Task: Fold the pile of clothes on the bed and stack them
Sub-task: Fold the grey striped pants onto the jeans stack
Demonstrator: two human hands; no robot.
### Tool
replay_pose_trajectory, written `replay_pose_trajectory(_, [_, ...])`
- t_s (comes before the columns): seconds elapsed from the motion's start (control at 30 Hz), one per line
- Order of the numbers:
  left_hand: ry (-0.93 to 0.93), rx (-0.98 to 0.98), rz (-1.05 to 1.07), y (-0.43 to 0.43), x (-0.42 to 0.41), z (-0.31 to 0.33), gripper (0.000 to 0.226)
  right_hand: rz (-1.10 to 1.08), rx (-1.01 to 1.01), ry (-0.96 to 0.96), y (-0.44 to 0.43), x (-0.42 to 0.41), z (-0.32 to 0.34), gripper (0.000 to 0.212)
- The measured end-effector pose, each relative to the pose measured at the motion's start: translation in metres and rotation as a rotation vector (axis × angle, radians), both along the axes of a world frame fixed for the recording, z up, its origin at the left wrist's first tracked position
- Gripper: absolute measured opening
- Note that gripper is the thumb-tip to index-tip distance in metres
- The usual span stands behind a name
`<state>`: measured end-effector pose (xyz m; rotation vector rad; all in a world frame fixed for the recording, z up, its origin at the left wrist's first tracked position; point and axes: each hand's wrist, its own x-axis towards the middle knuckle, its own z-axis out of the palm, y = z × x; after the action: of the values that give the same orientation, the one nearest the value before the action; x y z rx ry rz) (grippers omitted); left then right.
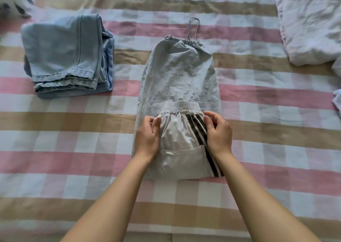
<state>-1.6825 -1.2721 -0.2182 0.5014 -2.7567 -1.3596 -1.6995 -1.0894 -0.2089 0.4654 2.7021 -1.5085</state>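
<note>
Fingers [150, 121] in a pinch on grey trousers [177, 72]

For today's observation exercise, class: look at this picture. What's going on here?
A person is folding a pair of grey trousers on a checked bed sheet. The left hand and right hand each grip a side of the waistband end, which lies doubled over the legs; the gathered cuff end lies flat farther away. To the left sits folded denim, and crumpled pale cloth lies at the far right.
</note>
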Motion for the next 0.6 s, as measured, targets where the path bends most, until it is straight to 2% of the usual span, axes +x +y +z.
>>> replay_pose_trajectory(0.07, [-0.057, 0.024, -0.030, -0.003, 0.002, -0.008, 0.032, -0.034, 0.000, -0.067, 0.005, 0.002, -0.007, 0.027])
replay_pose_trajectory(0.13, [-0.074, 0.048, -0.001, -0.003, 0.015, -0.007, 0.036, -0.013, 0.005, -0.148, 0.009, 0.014, -0.008, 0.040])
replay_pose_trajectory(0.23, [-0.074, 0.047, -0.004, 0.002, 0.036, -0.004, 0.029, 0.084, 0.166, -0.238, 0.011, 0.034, -0.006, 0.038])
replay_pose_trajectory(0.3, [-0.030, 0.004, 0.002, 0.006, 0.040, -0.003, 0.016, 0.092, 0.215, -0.151, 0.005, 0.038, -0.004, 0.036])
replay_pose_trajectory(0.4, [0.053, -0.072, 0.051, 0.006, 0.032, -0.005, 0.013, 0.022, 0.236, 0.036, -0.002, 0.031, -0.007, 0.027])
replay_pose_trajectory(0.43, [0.041, -0.097, 0.047, 0.006, 0.028, -0.005, 0.013, 0.010, 0.249, 0.032, -0.004, 0.029, -0.009, 0.024])
replay_pose_trajectory(0.53, [-0.075, -0.131, 0.042, 0.009, 0.022, -0.005, 0.023, -0.004, 0.299, -0.173, -0.007, 0.027, -0.019, 0.017])
replay_pose_trajectory(0.57, [-0.043, -0.183, 0.042, 0.011, 0.021, -0.004, 0.028, -0.023, 0.332, -0.165, -0.007, 0.028, -0.017, 0.019])
replay_pose_trajectory(0.6, [0.046, -0.255, 0.024, 0.013, 0.020, -0.001, 0.032, -0.029, 0.375, -0.080, -0.008, 0.029, -0.015, 0.026])
